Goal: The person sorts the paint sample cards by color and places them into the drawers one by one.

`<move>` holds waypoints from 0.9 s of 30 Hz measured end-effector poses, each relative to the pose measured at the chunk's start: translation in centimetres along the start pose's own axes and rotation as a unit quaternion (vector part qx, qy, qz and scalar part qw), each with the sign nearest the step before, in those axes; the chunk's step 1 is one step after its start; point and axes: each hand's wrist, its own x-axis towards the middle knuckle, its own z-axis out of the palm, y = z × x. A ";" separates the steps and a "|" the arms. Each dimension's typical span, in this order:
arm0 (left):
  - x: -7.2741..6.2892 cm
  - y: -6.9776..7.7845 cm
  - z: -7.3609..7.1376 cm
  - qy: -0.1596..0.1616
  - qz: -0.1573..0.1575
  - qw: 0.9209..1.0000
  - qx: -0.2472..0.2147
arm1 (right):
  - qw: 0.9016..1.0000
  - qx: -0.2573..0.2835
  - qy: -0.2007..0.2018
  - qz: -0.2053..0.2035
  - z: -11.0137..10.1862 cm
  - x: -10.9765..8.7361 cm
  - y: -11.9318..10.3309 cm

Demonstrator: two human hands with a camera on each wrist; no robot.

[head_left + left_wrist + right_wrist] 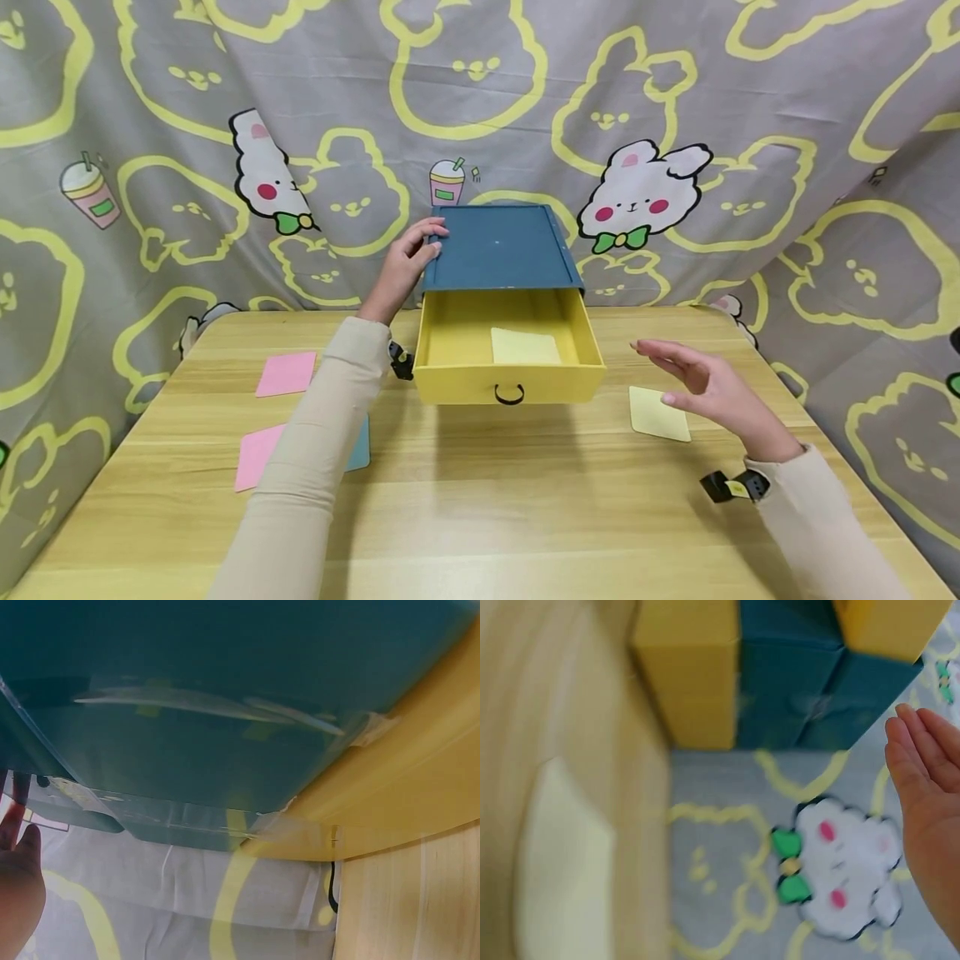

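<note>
A dark blue cabinet [498,250] stands on the wooden table with its yellow drawer [457,386] pulled out. The drawer front carries a small black handle [510,397], and a pale yellow paper square [523,347] lies inside. My left hand [408,262] rests at the cabinet's upper left edge, its fingertips over the top; the left wrist view shows only part of that hand [19,877] beside the teal side wall. To the right, my right hand [708,387] hovers with fingers extended, holding nothing, and its thumb overlaps another pale yellow square [658,414] on the table.
Two pink paper squares [286,374] lie on the left of the table, the nearer one partly behind my left sleeve. A blue paper [360,446] peeks out beside that sleeve. A patterned grey curtain [517,100] hangs behind the table.
</note>
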 end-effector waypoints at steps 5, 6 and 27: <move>0.1 -0.1 0.0 -0.002 0.000 1.000 -0.001 | 1.000 0.010 -0.010 0.025 -0.8 -2.4 2.5; 0.1 -0.1 0.0 -0.003 0.000 1.000 -0.001 | 0.999 0.008 -0.010 0.032 -1.0 -2.8 2.9; 0.0 0.0 0.1 0.003 0.000 1.000 0.000 | 0.980 -0.042 -0.020 0.191 -4.2 -7.2 8.5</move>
